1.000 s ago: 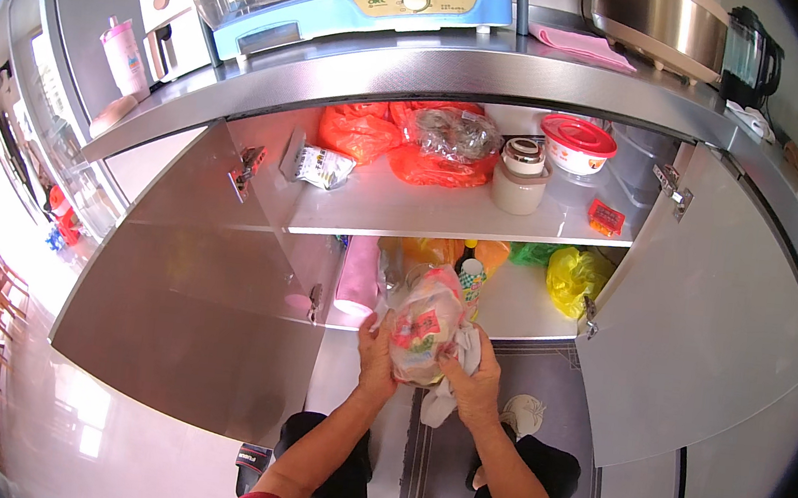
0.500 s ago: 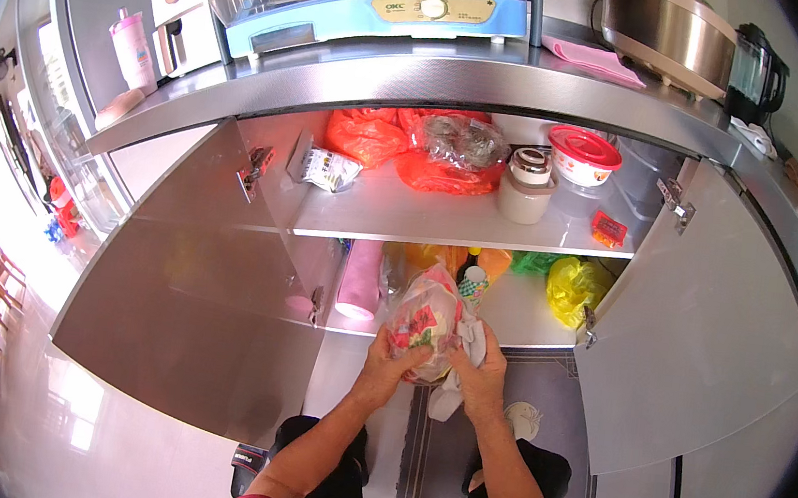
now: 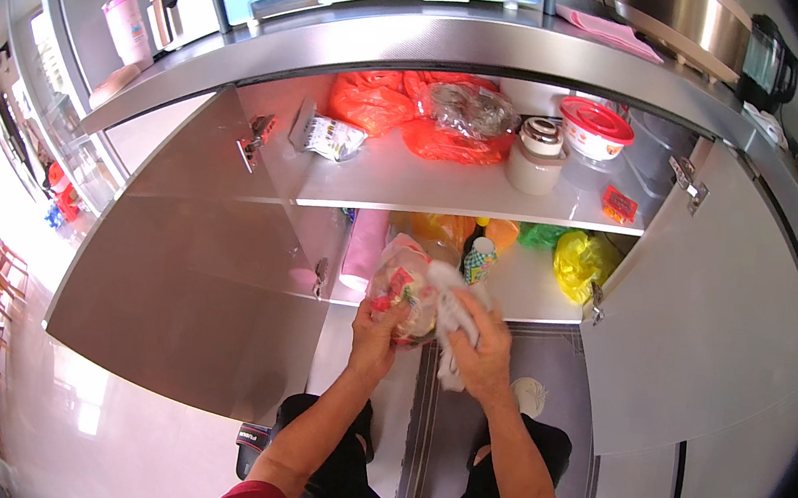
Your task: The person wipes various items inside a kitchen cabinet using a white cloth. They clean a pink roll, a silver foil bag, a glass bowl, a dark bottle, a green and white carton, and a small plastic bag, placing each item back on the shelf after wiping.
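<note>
My left hand [image 3: 375,336] is closed on a clear plastic bag [image 3: 407,284] with red print, held up in front of the lower shelf; its contents are hard to make out. In my right hand [image 3: 486,351] is a white cloth [image 3: 450,327], pressed against the right side of the bag and slightly blurred. Behind the bag, on the lower shelf, stand a pink roll [image 3: 363,250], a dark bottle with a yellow cap [image 3: 476,233] and a checkered container [image 3: 480,261]. A yellow plastic bag [image 3: 584,267] sits at the right of that shelf.
Open cabinet doors flank me, the left door [image 3: 194,257] and the right door [image 3: 704,310]. The upper shelf [image 3: 406,184] bears red bags [image 3: 371,100], a beige jar [image 3: 536,161] and a red-lidded tub [image 3: 596,132]. The counter edge [image 3: 420,47] juts out above.
The white cloth, earlier hanging beside the bag at my right hand, is now raised in that hand against the bag. The bag has shifted left in view, held by my left hand.
</note>
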Available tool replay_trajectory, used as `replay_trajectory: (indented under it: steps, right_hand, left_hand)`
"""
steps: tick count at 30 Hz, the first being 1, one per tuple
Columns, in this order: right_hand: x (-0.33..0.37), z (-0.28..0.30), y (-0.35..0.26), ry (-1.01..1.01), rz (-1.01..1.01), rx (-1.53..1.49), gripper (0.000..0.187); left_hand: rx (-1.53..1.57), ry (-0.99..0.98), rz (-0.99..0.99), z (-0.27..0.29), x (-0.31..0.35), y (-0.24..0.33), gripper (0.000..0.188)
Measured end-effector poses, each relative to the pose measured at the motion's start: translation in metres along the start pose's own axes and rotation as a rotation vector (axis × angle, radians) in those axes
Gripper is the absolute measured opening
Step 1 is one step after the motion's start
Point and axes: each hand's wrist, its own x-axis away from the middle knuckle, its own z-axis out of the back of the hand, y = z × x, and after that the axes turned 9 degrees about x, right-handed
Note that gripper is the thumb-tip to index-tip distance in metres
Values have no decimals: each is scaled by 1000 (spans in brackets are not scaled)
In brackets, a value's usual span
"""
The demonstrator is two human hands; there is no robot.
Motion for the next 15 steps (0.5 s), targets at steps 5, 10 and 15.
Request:
replay_trajectory:
  steps: [5, 10, 15]
  right_hand:
    - [-1, 0, 2, 2, -36, 626, 47]
    - [21, 0, -1, -524, -57, 535, 49]
    - [10, 25, -2, -702, 46, 194, 44]
  left_hand:
    - [-454, -293, -389, -16, 25, -15, 49]
    - [-485, -145, -409, 4, 1, -20, 48]
    - [-478, -153, -293, -2, 3, -8, 50]
